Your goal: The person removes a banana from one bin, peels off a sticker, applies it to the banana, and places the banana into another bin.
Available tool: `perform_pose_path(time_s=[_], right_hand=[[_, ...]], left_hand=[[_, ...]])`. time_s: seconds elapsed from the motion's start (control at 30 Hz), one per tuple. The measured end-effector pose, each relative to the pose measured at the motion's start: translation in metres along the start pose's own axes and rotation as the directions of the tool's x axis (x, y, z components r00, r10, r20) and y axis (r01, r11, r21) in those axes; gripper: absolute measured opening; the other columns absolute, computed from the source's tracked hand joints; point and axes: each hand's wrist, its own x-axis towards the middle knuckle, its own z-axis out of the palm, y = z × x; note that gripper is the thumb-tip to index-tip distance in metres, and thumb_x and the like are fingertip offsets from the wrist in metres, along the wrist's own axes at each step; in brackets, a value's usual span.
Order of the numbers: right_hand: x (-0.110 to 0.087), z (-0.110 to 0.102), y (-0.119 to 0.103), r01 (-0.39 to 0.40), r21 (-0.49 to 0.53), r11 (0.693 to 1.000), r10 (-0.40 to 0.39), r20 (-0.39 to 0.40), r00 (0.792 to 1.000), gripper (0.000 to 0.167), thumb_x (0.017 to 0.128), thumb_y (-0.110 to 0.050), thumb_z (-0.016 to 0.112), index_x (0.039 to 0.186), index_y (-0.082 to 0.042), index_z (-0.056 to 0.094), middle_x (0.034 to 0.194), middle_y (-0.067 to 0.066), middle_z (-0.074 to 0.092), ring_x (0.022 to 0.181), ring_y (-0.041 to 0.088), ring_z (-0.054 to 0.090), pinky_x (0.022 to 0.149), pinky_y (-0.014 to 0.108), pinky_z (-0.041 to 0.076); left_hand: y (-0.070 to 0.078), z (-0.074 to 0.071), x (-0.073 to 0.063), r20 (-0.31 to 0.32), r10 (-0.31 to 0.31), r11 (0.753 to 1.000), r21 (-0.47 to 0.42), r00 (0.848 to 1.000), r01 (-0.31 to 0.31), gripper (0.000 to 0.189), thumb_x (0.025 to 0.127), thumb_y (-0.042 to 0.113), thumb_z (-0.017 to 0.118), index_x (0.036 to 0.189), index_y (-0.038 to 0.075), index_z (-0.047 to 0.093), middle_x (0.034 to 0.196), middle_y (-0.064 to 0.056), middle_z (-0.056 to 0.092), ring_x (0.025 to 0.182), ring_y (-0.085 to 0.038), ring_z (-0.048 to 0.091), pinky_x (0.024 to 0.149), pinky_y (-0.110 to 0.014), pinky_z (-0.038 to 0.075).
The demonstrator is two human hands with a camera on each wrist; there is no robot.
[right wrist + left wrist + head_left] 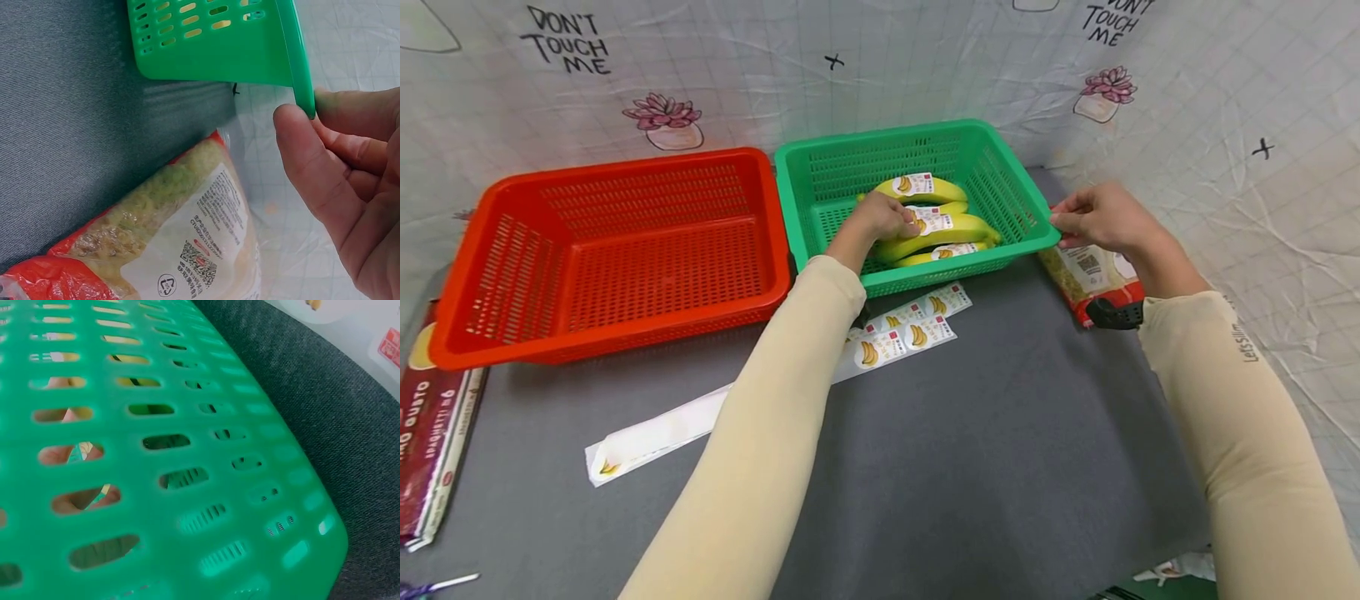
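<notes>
Several yellow bananas with printed labels lie in the green basket (910, 137) at the back. My left hand (880, 218) reaches inside and grips one labelled banana (958, 225), with fingertips by its label. The left wrist view shows mostly the basket wall (144, 456), with parts of the hand and bananas glimpsed through its slots. My right hand (1105, 218) pinches the basket's right front corner between thumb (300, 150) and fingers. Strips of banana labels (895, 343) lie on the table in front of the basket, partly hidden by my left sleeve.
An empty red basket (617, 312) stands left of the green one. Near my right hand lies a clear and red food packet (181, 231). A red spaghetti packet (437, 442) lies at the left edge, with a pointed tool (452, 582) below it. Printed fabric hangs behind.
</notes>
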Motion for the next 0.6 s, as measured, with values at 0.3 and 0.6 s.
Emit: perform_pose_path(time_s=[0.3, 0.6], right_hand=[[0.016, 0.002, 0.003, 0.028, -0.086, 0.996, -0.028, -0.005, 1.0, 0.049, 0.104, -0.031, 0.056, 0.133, 0.009, 0.057, 0.088, -0.008, 0.065, 0.071, 0.007, 0.063, 0.068, 0.027, 0.059], [0.021, 0.001, 0.016, 0.026, -0.289, 0.957, -0.092, -0.217, 0.972, 0.042, 0.103, -0.031, 0.038, 0.065, -0.015, 0.049, 0.059, -0.005, 0.04, 0.059, 0.019, 0.04, 0.056, 0.036, 0.034]], left_hand=[[-0.005, -0.006, -0.008, -0.091, 0.152, 0.984, 0.105, 0.984, -0.142, 0.023, 0.104, 0.031, 0.059, 0.099, 0.009, 0.066, 0.099, -0.004, 0.059, 0.072, -0.014, 0.045, 0.069, -0.029, 0.041], [0.021, -0.027, -0.059, -0.152, 0.39, 0.895, 0.292, 0.908, -0.336, 0.031, 0.106, 0.024, 0.044, 0.08, 0.012, 0.057, 0.078, 0.0, 0.051, 0.066, -0.014, 0.039, 0.06, -0.025, 0.031]])
